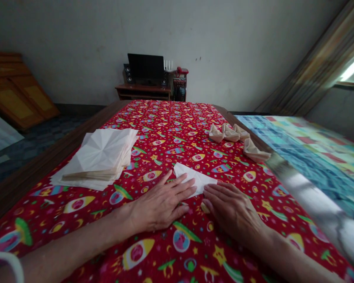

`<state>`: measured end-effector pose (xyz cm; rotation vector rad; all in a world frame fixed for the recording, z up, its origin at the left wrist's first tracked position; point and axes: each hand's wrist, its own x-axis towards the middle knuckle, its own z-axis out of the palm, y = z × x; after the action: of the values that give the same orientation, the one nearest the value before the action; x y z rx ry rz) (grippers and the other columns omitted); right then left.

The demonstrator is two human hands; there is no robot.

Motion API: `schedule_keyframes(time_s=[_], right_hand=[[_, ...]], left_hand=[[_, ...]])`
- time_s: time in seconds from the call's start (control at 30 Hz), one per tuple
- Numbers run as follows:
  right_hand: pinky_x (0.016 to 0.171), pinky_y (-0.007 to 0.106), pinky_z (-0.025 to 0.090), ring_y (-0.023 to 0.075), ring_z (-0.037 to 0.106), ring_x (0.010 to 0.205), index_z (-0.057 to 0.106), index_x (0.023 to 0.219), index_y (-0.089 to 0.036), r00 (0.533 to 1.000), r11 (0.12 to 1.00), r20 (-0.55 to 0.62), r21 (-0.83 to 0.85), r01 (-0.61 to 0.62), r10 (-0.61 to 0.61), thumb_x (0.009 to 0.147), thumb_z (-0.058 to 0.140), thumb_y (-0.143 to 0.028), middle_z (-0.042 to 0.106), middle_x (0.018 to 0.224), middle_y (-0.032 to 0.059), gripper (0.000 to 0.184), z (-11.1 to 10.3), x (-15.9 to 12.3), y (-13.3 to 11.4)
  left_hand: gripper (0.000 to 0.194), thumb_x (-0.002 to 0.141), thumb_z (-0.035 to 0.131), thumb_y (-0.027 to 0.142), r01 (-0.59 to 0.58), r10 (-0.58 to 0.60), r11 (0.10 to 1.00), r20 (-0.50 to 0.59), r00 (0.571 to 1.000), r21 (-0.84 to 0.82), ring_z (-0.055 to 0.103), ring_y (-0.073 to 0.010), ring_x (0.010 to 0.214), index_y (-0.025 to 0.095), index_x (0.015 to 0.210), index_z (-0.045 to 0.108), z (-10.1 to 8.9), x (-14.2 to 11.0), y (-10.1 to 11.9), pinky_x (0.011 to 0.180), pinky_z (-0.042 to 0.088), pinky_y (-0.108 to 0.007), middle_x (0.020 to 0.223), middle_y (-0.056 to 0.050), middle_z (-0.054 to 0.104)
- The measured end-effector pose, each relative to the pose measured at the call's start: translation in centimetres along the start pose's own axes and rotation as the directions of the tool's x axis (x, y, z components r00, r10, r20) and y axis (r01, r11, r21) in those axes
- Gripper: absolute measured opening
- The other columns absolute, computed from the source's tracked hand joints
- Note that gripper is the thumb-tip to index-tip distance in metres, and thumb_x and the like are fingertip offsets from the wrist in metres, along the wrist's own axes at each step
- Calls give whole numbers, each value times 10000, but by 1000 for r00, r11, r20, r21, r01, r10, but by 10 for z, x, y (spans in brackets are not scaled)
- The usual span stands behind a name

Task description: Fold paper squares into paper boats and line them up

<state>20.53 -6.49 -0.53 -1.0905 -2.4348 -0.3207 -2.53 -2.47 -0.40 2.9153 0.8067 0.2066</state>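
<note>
At the left of the frame, a stack of creased white sheets (102, 151) is lying on the red patterned cloth (153, 161). Right of it, just below the centre, the left hand (163, 202) is reaching in, open and palm down, its fingers slightly spread and pressing on the small folded paper (201, 179) without gripping it. The paper is lying flat near the centre, its long axis slanting from a blunt end at upper left to a narrower corner pointing lower right. At that corner the right hand (237, 208) is resting its fingertips, fingers together and gently bent, thumb apart; it is holding nothing visibly pinched, though the underside is hidden.

The step in hand seems to be flattening a fold. A further move on this paper would call for the left fingers keeping it steady while the right fingertips are running firmly along the crease, edges aligned. Right of centre, farther up, pale folded paper shapes (255, 151) are standing near the cloth's right edge.
</note>
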Motion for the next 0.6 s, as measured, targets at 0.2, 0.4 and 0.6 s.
schedule_keyframes(time_s=[0.2, 0.4, 0.6], right_hand=[[735, 317, 472, 192, 603, 827, 629, 802, -135, 996, 997, 83, 70, -35, 29, 939, 397, -166, 668, 866, 87, 271, 0, 6, 6], [621, 280, 397, 159, 526, 689, 583, 729, -171, 987, 993, 121, 34, -113, 108, 921, 461, -206, 620, 748, 44, 230, 5, 10, 15], [615, 306, 409, 190, 530, 744, 595, 881, -237, 976, 977, 68, 49, -209, 205, 886, 519, -314, 575, 822, 62, 108, 8, 10, 27]], left_hand=[[516, 961, 385, 296, -22, 23, 1000, 50, 998, -11, 192, -218, 1413, 252, 1452, 234, -5, -19, 3, 1151, 39, -471, 1518, 17, 270], [408, 953, 410, 235, -51, 46, 988, -39, 998, -145, 374, -207, 1329, 249, 1359, 435, -8, -23, 2, 1126, 197, -425, 1406, -8, 472], [259, 949, 450, 264, -112, 22, 924, -243, 970, -366, 635, -151, 911, 193, 964, 699, -4, 13, -18, 872, 449, -287, 950, -35, 712]])
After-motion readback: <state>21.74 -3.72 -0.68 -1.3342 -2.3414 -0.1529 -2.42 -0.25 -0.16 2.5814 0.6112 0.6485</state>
